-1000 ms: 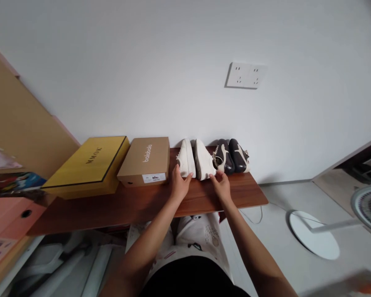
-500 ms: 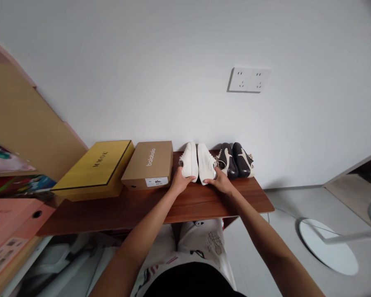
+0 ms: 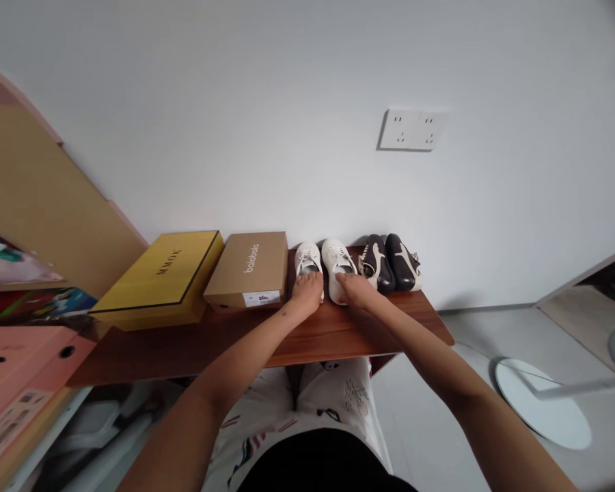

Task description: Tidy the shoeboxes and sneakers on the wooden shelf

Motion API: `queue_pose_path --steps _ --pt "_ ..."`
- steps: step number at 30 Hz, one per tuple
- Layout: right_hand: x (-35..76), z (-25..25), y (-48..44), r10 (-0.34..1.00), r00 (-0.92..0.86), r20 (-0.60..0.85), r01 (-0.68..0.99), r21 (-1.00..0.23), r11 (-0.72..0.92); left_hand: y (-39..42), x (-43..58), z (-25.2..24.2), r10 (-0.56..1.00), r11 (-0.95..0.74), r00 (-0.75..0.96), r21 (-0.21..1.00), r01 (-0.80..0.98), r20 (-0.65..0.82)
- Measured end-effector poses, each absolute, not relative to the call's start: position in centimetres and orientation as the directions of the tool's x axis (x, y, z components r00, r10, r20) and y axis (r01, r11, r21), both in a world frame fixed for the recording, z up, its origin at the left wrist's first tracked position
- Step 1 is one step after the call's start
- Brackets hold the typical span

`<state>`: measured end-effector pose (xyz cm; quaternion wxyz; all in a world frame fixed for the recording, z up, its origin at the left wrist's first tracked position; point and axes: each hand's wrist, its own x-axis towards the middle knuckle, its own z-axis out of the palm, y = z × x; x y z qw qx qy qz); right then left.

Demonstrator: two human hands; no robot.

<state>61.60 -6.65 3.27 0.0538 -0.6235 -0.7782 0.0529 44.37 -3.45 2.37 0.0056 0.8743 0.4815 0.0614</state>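
Observation:
Two white sneakers stand upright side by side on a reddish wooden shelf (image 3: 400, 328), toes toward me. My left hand (image 3: 307, 290) is wrapped over the toe of the left white sneaker (image 3: 307, 257). My right hand (image 3: 356, 290) lies closed on the toe of the right white sneaker (image 3: 337, 258). Just right of them sits a pair of dark brown and cream shoes (image 3: 389, 262) against the wall.
A brown cardboard shoe box (image 3: 250, 270) and a yellow shoe box (image 3: 160, 279) lie left of the sneakers. A tan panel and pink storage boxes (image 3: 15, 369) stand at far left. A white fan base (image 3: 543, 403) rests on the floor at right; a wall socket (image 3: 413, 130) is above.
The white sneakers were lying on their sides with soles showing; they now stand upright with laces up. Both hands have shifted onto their toes.

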Motion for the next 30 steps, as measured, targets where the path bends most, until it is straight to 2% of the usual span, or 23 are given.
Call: queue_pose_path --steps 5,11,15,18,20,22,25,28,30 --pt "61.2 3.4 -6.2 0.978 -0.208 0.001 0.971 -0.121 0.207 -3.4 44.3 2.0 0.841 -0.537 0.532 0.025 0.843 0.099" --pt "60.4 3.5 -5.4 0.985 -0.172 -0.004 0.974 -0.15 0.17 -3.1 44.5 1.8 0.84 -0.535 0.533 -0.015 0.845 0.105" --pt "59.6 3.7 -5.0 0.976 -0.216 0.006 0.971 -0.103 0.216 -3.1 44.3 2.0 0.846 -0.526 0.522 0.009 0.85 0.105" --pt "60.0 3.4 -5.8 0.972 -0.221 0.082 0.97 -0.087 0.228 -3.7 44.0 2.1 0.852 -0.512 0.496 0.069 0.856 0.169" --pt "61.1 2.8 -6.9 0.959 -0.183 0.215 0.962 -0.163 0.22 -4.5 44.2 2.0 0.84 -0.517 0.471 0.132 0.846 0.269" --pt "63.1 1.8 -8.5 0.916 -0.082 0.392 0.93 -0.3 0.212 -5.5 45.1 1.6 0.803 -0.565 0.468 0.222 0.795 0.368" --pt "67.0 -0.1 -11.0 0.771 0.26 0.582 0.848 -0.52 0.106 -6.9 48.2 0.6 0.755 -0.653 0.511 0.401 0.642 0.411" --pt "71.5 -1.7 -12.2 0.557 0.626 0.546 0.703 -0.704 -0.1 -7.5 52.6 -0.7 0.767 -0.625 0.531 0.607 0.491 0.36" --pt "74.2 -2.5 -12.2 0.509 0.744 0.433 0.587 -0.787 -0.189 -7.3 55.5 -1.3 0.821 -0.528 0.486 0.723 0.446 0.3"
